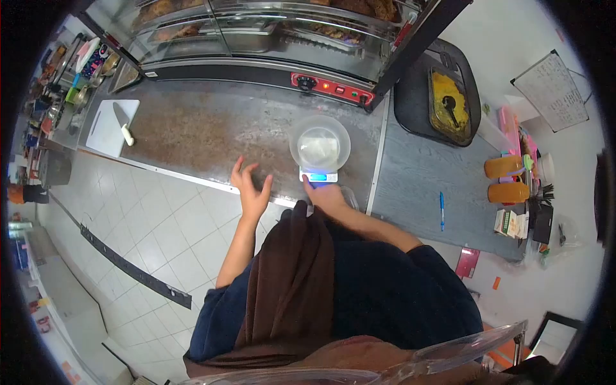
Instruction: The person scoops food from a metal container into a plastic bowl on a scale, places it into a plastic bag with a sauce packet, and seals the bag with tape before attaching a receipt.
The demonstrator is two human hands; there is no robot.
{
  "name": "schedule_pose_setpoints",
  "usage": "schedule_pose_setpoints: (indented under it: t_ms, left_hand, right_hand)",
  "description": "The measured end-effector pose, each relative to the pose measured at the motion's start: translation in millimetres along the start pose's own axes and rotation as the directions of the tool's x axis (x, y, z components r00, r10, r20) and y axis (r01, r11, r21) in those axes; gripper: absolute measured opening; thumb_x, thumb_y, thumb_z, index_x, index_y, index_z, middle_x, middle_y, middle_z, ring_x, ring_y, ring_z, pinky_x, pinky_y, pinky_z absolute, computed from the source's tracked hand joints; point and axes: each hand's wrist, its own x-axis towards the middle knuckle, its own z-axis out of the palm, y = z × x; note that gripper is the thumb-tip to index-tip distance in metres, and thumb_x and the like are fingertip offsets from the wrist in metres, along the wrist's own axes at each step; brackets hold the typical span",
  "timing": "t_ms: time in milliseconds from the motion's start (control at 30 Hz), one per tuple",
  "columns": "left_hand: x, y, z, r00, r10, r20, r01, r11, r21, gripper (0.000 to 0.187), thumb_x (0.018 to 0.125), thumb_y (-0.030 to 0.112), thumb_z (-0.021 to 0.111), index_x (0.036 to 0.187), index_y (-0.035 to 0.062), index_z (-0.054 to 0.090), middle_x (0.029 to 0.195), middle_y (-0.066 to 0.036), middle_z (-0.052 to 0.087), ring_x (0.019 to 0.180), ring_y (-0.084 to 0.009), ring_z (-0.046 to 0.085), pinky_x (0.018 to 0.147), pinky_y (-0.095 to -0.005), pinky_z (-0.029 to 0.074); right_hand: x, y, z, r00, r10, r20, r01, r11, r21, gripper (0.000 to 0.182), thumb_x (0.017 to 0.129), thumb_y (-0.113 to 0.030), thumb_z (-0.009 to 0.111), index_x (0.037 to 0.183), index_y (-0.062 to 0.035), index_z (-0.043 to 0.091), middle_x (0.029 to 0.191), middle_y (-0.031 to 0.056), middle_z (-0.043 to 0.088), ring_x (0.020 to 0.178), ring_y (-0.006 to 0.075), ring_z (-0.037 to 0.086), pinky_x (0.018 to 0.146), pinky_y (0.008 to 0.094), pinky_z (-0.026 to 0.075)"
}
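Observation:
A clear round plastic bowl [341, 142] rests on a small white kitchen scale [332, 178] with a blue-lit display, near the counter's front edge. My right hand [327, 197] is at the front of the scale, one finger stretched to the left side of its display panel; its other fingers are partly hidden. To the left, my left hand [252, 189] hovers by the counter edge with its fingers spread and nothing in them. A pale shape shows through the bowl's bottom, but I cannot make out what it is.
Behind the bowl stands a glass food warmer [256, 69] with trays of cooked food. A knife [122, 119] lies on a white cutting board [106, 138] at left. On the right are a black container with yellow food [443, 86], a blue pen [442, 210] and two orange-filled bottles [508, 192].

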Motion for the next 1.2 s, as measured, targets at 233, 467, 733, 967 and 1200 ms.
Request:
schedule_pose_setpoints:
  t_ms: [233, 467, 733, 967, 1200]
  left_hand:
    - [-116, -64, -23, 0.971, -0.187, -0.150, 0.219, 0.946, 0.239, 0.044, 0.072, 0.017, 0.067, 0.109, 0.0031, 0.047, 0.125, -0.022, 0.037, 0.118, -0.0365, 0.031, 0.099, -0.0466, 0.022]
    - [-239, -103, -32, 0.750, -0.638, 0.176, 0.553, 0.751, 0.361, 0.039, 0.073, 0.019, 0.065, 0.105, 0.0025, 0.049, 0.119, -0.022, 0.039, 0.112, -0.0359, 0.035, 0.095, -0.0455, 0.025]
    - [-265, -107, -28, 0.574, -0.781, 0.245, 0.675, 0.621, 0.399, 0.034, 0.074, 0.020, 0.064, 0.100, 0.0018, 0.051, 0.111, -0.021, 0.043, 0.105, -0.0353, 0.039, 0.089, -0.0442, 0.028]
    - [-261, -106, -24, 0.547, -0.800, 0.246, 0.703, 0.599, 0.383, 0.031, 0.075, 0.021, 0.063, 0.096, 0.0012, 0.053, 0.105, -0.021, 0.046, 0.099, -0.0348, 0.042, 0.085, -0.0430, 0.031]
    - [-255, -108, -23, 0.514, -0.821, 0.250, 0.729, 0.571, 0.378, 0.028, 0.075, 0.022, 0.061, 0.092, 0.0006, 0.054, 0.098, -0.021, 0.049, 0.093, -0.0342, 0.046, 0.081, -0.0419, 0.034]
  right_hand:
    - [5, 47, -153, 0.956, 0.289, -0.042, -0.187, 0.717, 0.671, 0.022, 0.077, -0.020, 0.059, 0.097, -0.0096, 0.061, 0.090, 0.0159, 0.063, 0.082, 0.0283, 0.062, 0.068, 0.0400, 0.048]
    - [68, 165, -231, 0.322, 0.578, -0.750, -0.061, 0.803, 0.593, 0.049, 0.079, -0.020, 0.060, 0.121, 0.0001, 0.045, 0.111, 0.0148, 0.050, 0.102, 0.0308, 0.052, 0.086, 0.0354, 0.042]
    - [95, 160, -240, 0.352, 0.641, -0.682, 0.045, 0.717, 0.696, 0.040, 0.072, -0.011, 0.057, 0.111, 0.0019, 0.054, 0.104, 0.0158, 0.052, 0.097, 0.0318, 0.054, 0.083, 0.0370, 0.043]
    - [161, 102, -256, 0.568, 0.453, -0.687, 0.161, 0.758, 0.632, 0.053, 0.072, -0.013, 0.056, 0.122, 0.0011, 0.045, 0.111, 0.0170, 0.046, 0.101, 0.0334, 0.051, 0.086, 0.0383, 0.043]
    - [244, 60, -265, 0.694, 0.300, -0.655, 0.349, 0.656, 0.669, 0.057, 0.071, -0.019, 0.061, 0.122, 0.0021, 0.046, 0.117, 0.0184, 0.047, 0.107, 0.0337, 0.049, 0.093, 0.0348, 0.039]
